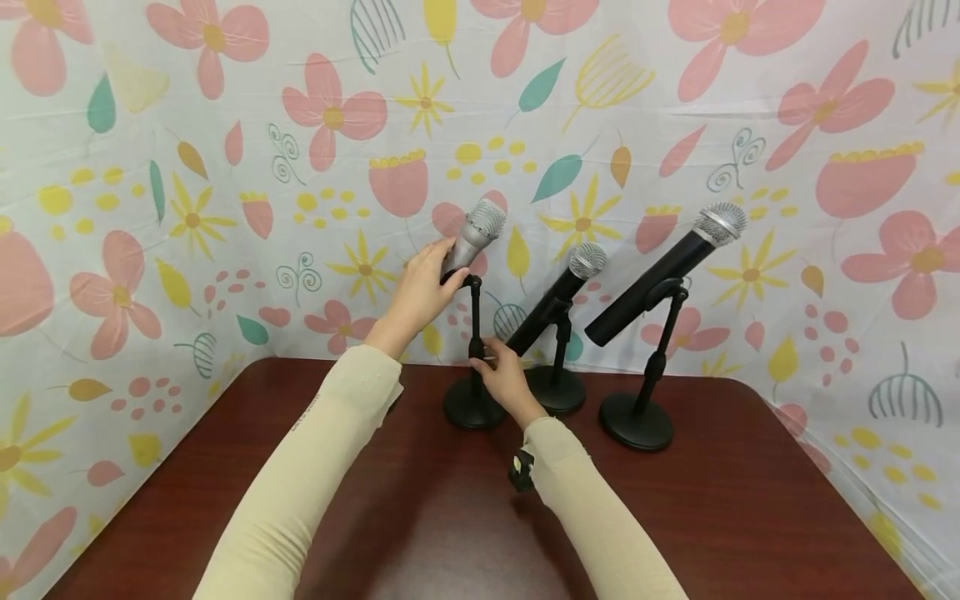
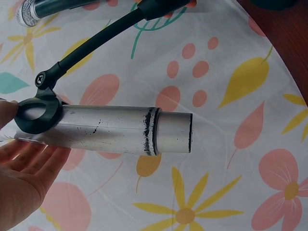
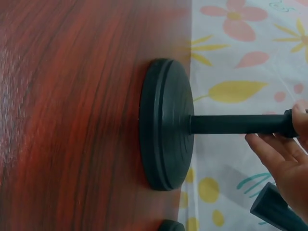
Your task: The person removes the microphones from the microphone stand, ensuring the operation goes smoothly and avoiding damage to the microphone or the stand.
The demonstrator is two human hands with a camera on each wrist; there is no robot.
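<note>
A silver microphone with a mesh head tilts up to the right in the clip of a black desk stand. My left hand grips the microphone's body near the clip. In the left wrist view its scuffed silver body passes through the clip ring, its narrower tail end sticking out. My right hand pinches the stand's pole at the collar, with fingertips along the tube below. The stand's round black base sits on the table.
Right of this stand, a black microphone with a silver head leans in a second stand. Farther right, a larger black microphone rests in a third stand. The dark red-brown table meets a flower-patterned cloth behind.
</note>
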